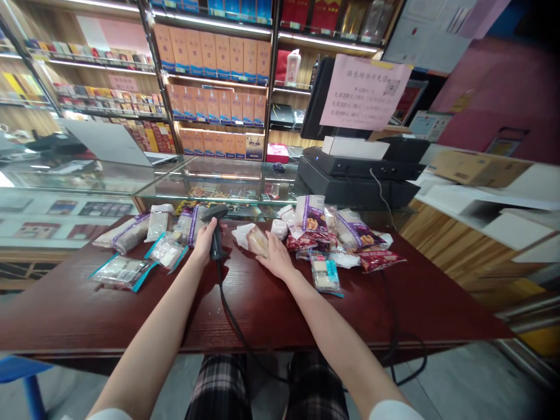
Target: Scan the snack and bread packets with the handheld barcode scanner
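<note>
My left hand (204, 240) is wrapped round the handle of a black barcode scanner (216, 242), its head tilted toward the right and its cable running down over the table's front edge. My right hand (276, 256) rests with its fingers on a clear-wrapped food packet (257, 239) with a striped edge, lying on the table. Right of that hand is a heap of snack bags, among them a purple and white bag (311, 213), a red bag (380, 259) and a blue-edged packet (325, 273). Left of the scanner lie more packets, including a blue-edged clear one (120, 272).
The dark red table (262, 315) stands against a glass display counter (227, 175). Behind it on the right are a monitor with a pink notice (361, 90) and a black cash drawer (354, 186). Boxed goods (214, 55) line the shelves. A blue stool (26, 373) is at lower left.
</note>
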Tool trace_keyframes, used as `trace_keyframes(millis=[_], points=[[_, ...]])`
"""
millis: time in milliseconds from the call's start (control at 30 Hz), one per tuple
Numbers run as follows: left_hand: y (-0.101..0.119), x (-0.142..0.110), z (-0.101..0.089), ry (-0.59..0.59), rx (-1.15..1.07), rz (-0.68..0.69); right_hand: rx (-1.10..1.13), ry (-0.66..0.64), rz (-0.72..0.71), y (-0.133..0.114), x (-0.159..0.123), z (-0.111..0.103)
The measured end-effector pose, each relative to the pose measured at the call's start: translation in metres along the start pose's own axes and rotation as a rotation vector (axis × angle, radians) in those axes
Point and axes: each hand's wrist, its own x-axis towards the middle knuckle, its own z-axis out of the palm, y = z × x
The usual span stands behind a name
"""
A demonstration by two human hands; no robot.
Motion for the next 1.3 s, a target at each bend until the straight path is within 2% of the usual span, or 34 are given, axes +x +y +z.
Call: trace_keyframes(millis=[100, 200, 333, 433, 533, 667, 800, 933, 1000, 1300], points=[[0.001, -0.002, 0.001, 0.000, 0.002, 0.000, 0.085, -0.032, -0.018, 0.006, 0.003, 0.000], [0.003, -0.003, 0.001, 0.003, 0.003, -0.015, 0.267, 0.064, 0.023, 0.013, 0.009, 0.000], [0.007, -0.005, 0.003, -0.003, -0.010, -0.019, 0.742, 0.197, 0.138, 0.014, 0.016, -0.001], [0.010, -0.008, 0.004, -0.022, -0.026, -0.010, 1.204, 0.130, 0.272, 0.009, 0.017, -0.007], [0.014, -0.013, 0.005, -0.127, -0.019, -0.059, 1.439, 0.017, 0.382, 0.006, 0.015, -0.016], [0.017, -0.021, 0.007, -0.330, -0.028, -0.127, 1.518, -0.112, 0.456, 0.007, 0.014, -0.022], [0.016, -0.029, 0.011, -0.439, -0.030, -0.144, 1.517, -0.147, 0.473, 0.008, 0.015, -0.022], [0.013, -0.037, 0.018, -0.552, 0.001, -0.167, 1.534, -0.039, 0.450, 0.007, 0.015, -0.019], [0.012, -0.041, 0.021, -0.566, 0.012, -0.166, 1.542, 0.034, 0.413, 0.006, 0.015, -0.017], [0.010, -0.043, 0.024, -0.606, 0.084, -0.199, 1.584, 0.183, 0.361, 0.007, 0.016, -0.014]])
